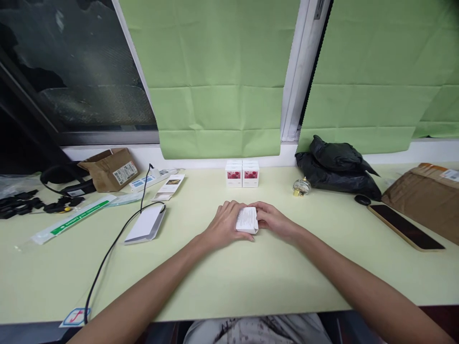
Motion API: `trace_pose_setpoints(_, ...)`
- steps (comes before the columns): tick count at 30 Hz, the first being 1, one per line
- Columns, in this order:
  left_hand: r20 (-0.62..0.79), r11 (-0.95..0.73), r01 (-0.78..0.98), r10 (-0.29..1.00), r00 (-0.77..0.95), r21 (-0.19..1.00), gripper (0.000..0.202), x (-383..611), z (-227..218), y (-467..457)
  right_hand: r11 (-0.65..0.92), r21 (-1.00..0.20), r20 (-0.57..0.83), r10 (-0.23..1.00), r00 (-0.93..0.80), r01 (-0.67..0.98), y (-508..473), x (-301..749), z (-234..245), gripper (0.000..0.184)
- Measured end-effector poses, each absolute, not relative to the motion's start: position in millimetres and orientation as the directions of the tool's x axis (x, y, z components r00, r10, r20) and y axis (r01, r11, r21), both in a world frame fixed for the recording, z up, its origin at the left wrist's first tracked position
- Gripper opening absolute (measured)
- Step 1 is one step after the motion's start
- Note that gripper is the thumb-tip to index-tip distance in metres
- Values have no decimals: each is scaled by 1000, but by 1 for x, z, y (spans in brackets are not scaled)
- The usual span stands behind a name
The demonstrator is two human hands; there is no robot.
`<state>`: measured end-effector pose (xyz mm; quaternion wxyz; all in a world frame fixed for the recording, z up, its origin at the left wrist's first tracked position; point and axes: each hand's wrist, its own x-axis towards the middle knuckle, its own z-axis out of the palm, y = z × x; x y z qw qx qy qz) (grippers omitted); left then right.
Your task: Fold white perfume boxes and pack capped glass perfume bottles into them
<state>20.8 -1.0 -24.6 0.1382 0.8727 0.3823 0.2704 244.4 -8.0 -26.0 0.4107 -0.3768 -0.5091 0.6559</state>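
Observation:
A small white box [247, 220] with fine print on its top lies on the pale green table [229, 272] in front of me. My left hand [224, 223] curls around the box's left side, and my right hand [273, 220] grips its right side. Both hands hold it together, just above or on the table. Behind it, near the wall, stand two small white boxes with pink pictures [242, 173], side by side and touching.
Left: a white flat device [145, 224] with a black cable, a long green-striped packet [71, 220], a brown cardboard box [112, 168], black clips. Right: a small glass bottle [300, 187], black plastic bags [337, 167], a phone [405, 226], a brown parcel [426, 196].

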Motion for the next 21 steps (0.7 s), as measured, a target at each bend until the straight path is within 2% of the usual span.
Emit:
trace_pose_setpoints(3, 358, -632, 568, 771, 527, 527, 90, 16, -22, -1, -90, -989, -39, 925, -377, -118, -4, 252, -27, 48)
trace_pose_setpoints(6, 348, -589, 529, 800, 488, 611, 84, 11, -19, 0, 214, -974, 187, 941, -282, 70, -5, 256, -25, 49)
trace_pose_setpoints(9, 344, -547, 517, 830, 439, 659, 78, 9, -20, 1, 530, -795, 459, 844, -277, 295, -11, 255, -17, 36)
trace_pose_setpoints(11, 376, -545, 517, 836, 401, 660, 77, 8, -22, 3, 619, -717, 527, 783, -331, 322, -16, 253, -12, 27)
trace_pose_setpoints(13, 410, -556, 533, 831, 376, 638, 75, 8, -24, 5, 635, -714, 526, 764, -374, 294, -20, 251, -9, 20)
trace_pose_setpoints(14, 420, -560, 547, 828, 370, 622, 75, 8, -25, 6, 621, -732, 506, 770, -389, 278, -21, 250, -9, 24)
trace_pose_setpoints(17, 445, -575, 600, 816, 370, 556, 75, 7, -26, 9, 505, -823, 401, 841, -365, 260, -21, 247, -13, 40)
trace_pose_setpoints(21, 513, -639, 667, 748, 422, 384, 82, 8, -26, 10, 338, -917, 273, 918, -287, 212, -12, 242, -26, 34)
